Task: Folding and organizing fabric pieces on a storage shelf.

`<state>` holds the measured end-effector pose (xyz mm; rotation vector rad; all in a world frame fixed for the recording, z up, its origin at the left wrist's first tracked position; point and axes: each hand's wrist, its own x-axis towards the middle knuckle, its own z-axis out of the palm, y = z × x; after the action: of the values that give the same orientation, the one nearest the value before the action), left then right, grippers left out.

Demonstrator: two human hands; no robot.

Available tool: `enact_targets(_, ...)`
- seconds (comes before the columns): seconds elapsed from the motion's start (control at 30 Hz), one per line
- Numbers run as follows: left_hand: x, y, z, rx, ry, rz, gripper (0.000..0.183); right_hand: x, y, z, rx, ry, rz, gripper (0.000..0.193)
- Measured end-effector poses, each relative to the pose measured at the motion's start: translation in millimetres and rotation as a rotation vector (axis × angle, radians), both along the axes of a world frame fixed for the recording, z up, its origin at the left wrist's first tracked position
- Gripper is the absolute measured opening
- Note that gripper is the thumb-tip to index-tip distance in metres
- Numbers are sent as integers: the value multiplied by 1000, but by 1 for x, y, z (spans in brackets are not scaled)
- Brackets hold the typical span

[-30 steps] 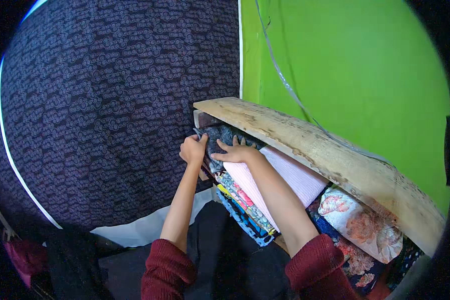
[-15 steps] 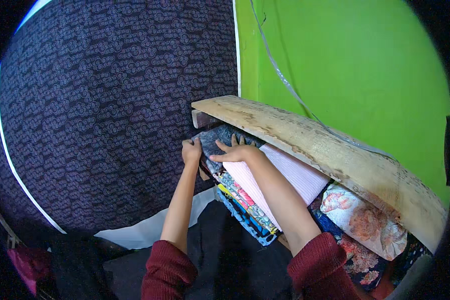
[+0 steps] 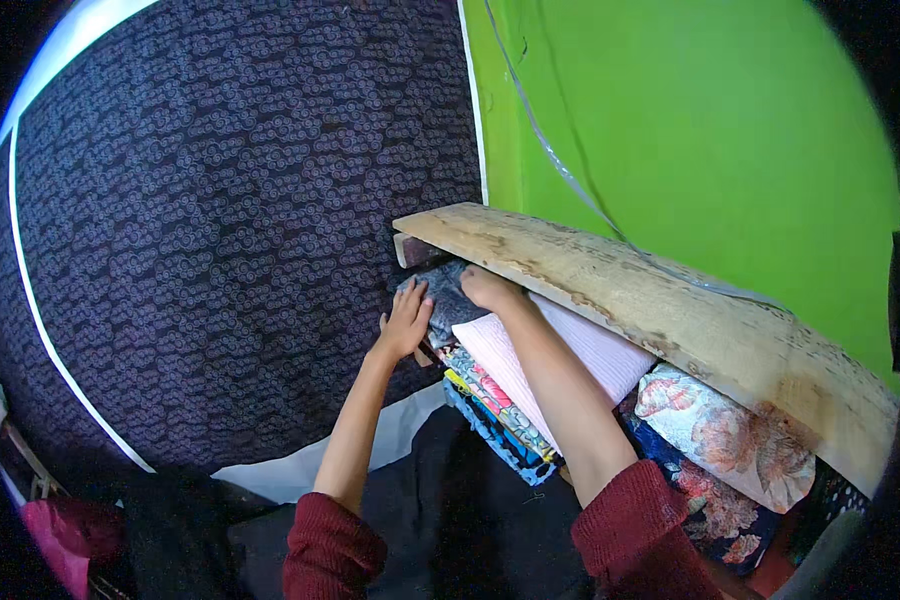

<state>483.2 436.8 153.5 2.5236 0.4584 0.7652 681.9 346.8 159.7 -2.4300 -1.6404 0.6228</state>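
Maroon knit sleeves (image 3: 630, 515) sit nearest, pushed up so that bare forearms reach forward and inward. Beyond them, a stack of colourful folded cloths (image 3: 500, 410) lies beside a striped pink cloth (image 3: 598, 350), which the right forearm crosses. The grey cloth (image 3: 452, 303) lies past the pink one's far end, at and between the hands. Soft fabric like this probably behaves best with one palm steadying it lightly while the other works along the edge, without dragging the pink cloth askew. The left hand (image 3: 407, 322) rests palm down at its left side, fingers slightly spread; the right hand (image 3: 492, 290) is curled at its other side, though I cannot tell whether it pinches fabric. Farther off, a wooden board (image 3: 610, 275) slants before the green wall (image 3: 710, 150)
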Motion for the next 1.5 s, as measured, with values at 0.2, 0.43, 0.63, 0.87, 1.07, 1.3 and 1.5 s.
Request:
enact_targets(0.2, -55, 41, 4, -2, -83, 84, 62, -137, -36, 77, 477, -385, -354, 64)
enact_targets(0.43, -87, -20, 45, 257, -49, 131, 54, -132, -45, 93, 453, -353, -200, 45)
enact_targets(0.63, -143, -52, 45, 305, 94, 244, 56, -185, -47, 73, 256, -399, -3, 42)
enact_targets(0.87, -223, -130, -7, 452, 106, 573, 60, -298, -60, 21, 454, -752, 221, 51)
enact_targets(1.07, -319, -180, -68, 416, 143, 944, 72, -413, -69, -60, 785, -509, 542, 56)
enact_targets(1.3, -407, -245, -121, 345, 250, 1057, 68, -494, -117, -125, 532, -73, 784, 61)
enact_targets(1.5, -499, -290, -142, 229, 298, 1260, 64, -593, -137, -163, 464, 111, 998, 59)
